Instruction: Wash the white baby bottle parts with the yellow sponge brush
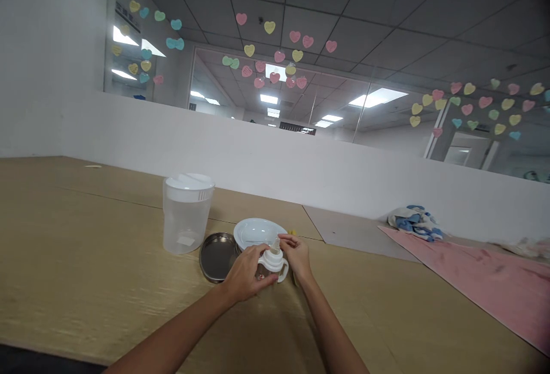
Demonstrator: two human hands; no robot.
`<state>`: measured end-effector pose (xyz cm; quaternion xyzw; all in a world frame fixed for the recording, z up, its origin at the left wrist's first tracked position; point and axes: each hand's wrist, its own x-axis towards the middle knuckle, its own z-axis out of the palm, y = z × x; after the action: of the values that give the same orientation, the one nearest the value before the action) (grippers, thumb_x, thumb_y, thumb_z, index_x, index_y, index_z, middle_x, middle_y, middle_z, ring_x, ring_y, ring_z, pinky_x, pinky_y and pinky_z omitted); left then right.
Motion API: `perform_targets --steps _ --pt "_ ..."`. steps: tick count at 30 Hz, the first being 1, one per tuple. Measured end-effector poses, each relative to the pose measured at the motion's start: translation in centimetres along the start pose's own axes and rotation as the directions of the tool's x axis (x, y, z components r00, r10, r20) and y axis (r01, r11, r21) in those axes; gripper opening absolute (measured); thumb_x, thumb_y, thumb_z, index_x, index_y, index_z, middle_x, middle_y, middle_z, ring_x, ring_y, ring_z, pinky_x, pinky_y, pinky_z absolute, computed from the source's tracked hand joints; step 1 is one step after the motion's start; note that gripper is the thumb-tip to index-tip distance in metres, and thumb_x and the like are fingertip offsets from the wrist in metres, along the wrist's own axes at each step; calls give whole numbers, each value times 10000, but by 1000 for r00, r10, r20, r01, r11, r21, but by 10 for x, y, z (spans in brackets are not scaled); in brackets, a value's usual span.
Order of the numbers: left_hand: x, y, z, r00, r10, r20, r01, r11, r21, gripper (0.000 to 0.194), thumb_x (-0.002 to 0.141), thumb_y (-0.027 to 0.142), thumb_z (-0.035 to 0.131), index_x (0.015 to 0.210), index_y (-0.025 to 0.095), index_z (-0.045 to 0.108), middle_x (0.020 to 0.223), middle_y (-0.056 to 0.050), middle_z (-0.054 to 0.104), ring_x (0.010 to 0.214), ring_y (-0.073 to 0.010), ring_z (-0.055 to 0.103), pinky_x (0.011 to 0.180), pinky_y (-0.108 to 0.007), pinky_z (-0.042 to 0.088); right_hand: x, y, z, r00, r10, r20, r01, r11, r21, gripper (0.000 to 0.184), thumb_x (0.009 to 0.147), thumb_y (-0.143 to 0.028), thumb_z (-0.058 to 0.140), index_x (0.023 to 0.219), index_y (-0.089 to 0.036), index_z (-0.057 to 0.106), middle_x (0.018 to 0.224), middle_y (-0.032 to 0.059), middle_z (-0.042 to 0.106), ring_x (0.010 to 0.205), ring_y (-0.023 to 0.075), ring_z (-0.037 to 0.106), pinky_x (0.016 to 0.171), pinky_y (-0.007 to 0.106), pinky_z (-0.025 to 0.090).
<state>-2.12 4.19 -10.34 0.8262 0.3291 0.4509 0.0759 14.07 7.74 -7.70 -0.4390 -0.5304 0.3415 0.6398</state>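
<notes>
Baby bottle (272,259), a small clear vessel with white plastic collar and looped side handles, is sitting in the left hand (246,272), over the middle of a tan, wood-like surface (107,259). Its long axis is running near upright, the top leaning slightly toward the surface's right side; the translucent, tapering nipple (275,243) is pointing up. One handle is curving out to the right. Base hidden; cannot tell whether it is touching the surface.

Left fingers are curling around the bottle, thumb pressing low on its near side. Right hand (298,256) is hovering beside the nipple, thumb and index drawn close together; cannot tell whether they are pinching it.

Just beyond, toward the far edge, a glossy white round bowl (258,228) is resting beside a dark, shiny metal tray (217,256) with rounded ends. Left of these, a tall, frosted clear plastic pitcher (185,216) is standing under a white lid. Near the far right corner, a crumpled blue-and-white cloth (415,223) is lying at the edge of a smooth pink sheet (485,274).
</notes>
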Motion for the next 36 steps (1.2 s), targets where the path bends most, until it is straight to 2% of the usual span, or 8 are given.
perform_targets --steps 5,10,17,23,30,33,36 --pt "0 2 -2 1000 -1 -11 1 1000 4 507 724 411 614 1144 177 454 1087 -91 589 995 -238 546 862 -370 443 0 1 1 999 -19 46 22 998 -62 213 543 -330 691 676 -164 705 741 78 700 695 202 630 678 319 484" --pt "1 4 -3 1000 -9 10 10 1000 -4 498 732 408 605 1144 177 445 1093 -94 584 988 -237 537 864 -375 431 -1 2 2 996 -15 85 20 998 -58 236 543 -362 690 680 -170 704 717 68 695 682 207 622 665 321 475" --pt "1 1 -1 1000 2 16 -2 1000 3 502 747 420 591 1161 186 429 1112 -96 572 1006 -243 528 876 -382 421 -2 6 2 995 -63 71 67 996 -54 372 662 -518 617 783 -180 712 657 35 652 640 183 568 603 280 429" --pt "1 0 1 1000 4 2 -4 1000 13 502 741 412 602 1154 179 437 1106 -94 578 1006 -240 533 874 -371 427 -6 5 3 993 -55 105 62 996 -63 537 718 -647 498 836 -163 697 738 56 667 663 180 583 646 284 435" --pt "1 2 -2 1000 3 3 -3 1000 8 508 742 428 598 1154 177 437 1105 -94 580 1000 -237 537 862 -367 433 -8 -5 7 998 4 61 -3 1000 -10 624 629 -743 500 681 -148 682 601 57 625 589 171 556 617 284 424" --pt "1 3 -3 1000 1 5 -1 1000 6 503 740 420 601 1148 169 444 1095 -96 584 993 -238 540 855 -367 437 -9 -8 6 990 -34 137 29 999 39 594 653 -726 495 615 -153 647 629 56 622 618 167 550 653 282 418" --pt "1 1 -1 1000 6 -6 -6 1000 14 516 741 434 596 1155 165 447 1086 -103 584 993 -246 537 857 -381 434 -12 -12 6 949 -148 277 142 989 43 526 695 -670 506 632 -163 632 644 30 588 632 153 521 628 259 401"
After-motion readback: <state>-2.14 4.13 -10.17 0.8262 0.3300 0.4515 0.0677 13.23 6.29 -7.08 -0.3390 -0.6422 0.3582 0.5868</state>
